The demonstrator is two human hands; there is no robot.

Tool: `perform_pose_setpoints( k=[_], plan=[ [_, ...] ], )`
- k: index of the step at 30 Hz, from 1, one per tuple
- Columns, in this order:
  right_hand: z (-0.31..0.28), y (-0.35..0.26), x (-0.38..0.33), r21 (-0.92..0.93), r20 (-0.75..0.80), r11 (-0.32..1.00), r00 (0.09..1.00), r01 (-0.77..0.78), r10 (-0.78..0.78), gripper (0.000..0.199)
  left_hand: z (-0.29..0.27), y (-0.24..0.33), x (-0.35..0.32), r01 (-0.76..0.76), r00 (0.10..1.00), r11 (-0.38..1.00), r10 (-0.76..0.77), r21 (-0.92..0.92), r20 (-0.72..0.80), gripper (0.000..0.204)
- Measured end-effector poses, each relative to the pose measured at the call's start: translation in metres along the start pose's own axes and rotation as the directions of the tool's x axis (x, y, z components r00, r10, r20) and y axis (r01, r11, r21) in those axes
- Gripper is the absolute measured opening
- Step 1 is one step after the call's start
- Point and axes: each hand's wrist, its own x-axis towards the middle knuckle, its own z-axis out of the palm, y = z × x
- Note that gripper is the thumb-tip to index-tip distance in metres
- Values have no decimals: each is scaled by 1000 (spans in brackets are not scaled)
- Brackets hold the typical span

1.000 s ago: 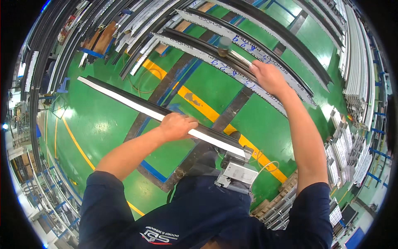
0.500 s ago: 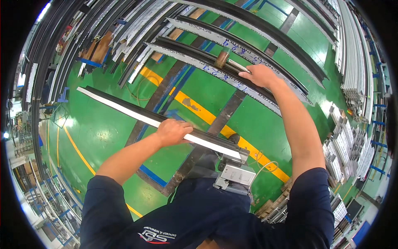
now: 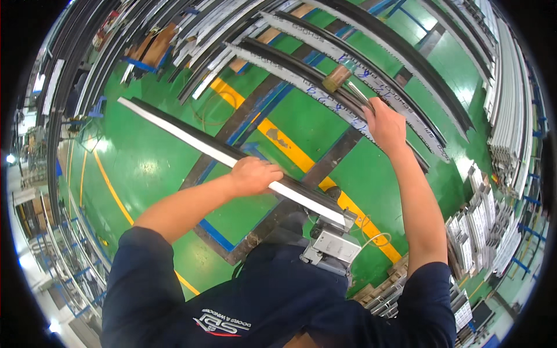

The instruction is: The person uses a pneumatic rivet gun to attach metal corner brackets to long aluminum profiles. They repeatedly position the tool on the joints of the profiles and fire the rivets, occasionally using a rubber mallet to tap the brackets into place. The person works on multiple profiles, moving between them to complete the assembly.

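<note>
Over on the left, racks of long metal profiles [image 3: 69, 98] curve up the edge of the view, and from there a long white-and-black aluminium profile [image 3: 191, 142] runs diagonally down across the green floor [image 3: 145, 168] with its yellow stripe [image 3: 296, 153]. The left hand [image 3: 255, 176] is clamped over that profile about two-thirds of the way along it, fingers curled over the top edge, knuckles up. Follow the profile down and its near end sits just above a small grey machine unit [image 3: 331, 246] close to the person's dark blue shirt. Moving right, more dark profiles [image 3: 301, 69] lie across a frame, stretching toward the top of the view, with a short brown block [image 3: 336, 78] resting on them. The right hand [image 3: 384, 124] is up at those profiles, closed around a thin silvery strip or tool [image 3: 360, 94] — hard to say which at this angle. Far right, stacked pale profiles [image 3: 510, 116] line the wall.
</note>
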Motion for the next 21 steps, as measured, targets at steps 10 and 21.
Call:
perform_pose_setpoints(
  k=[10,21],
  plan=[
    [19,-10,-159,102,352,995,935,13,-48,24,-6,8,9,45,996,999,-44,-11,72,47],
    [-24,-13,-39,523,122,546,692,-655,712,37,-12,15,10,72,992,997,-75,31,99,48]
  ],
)
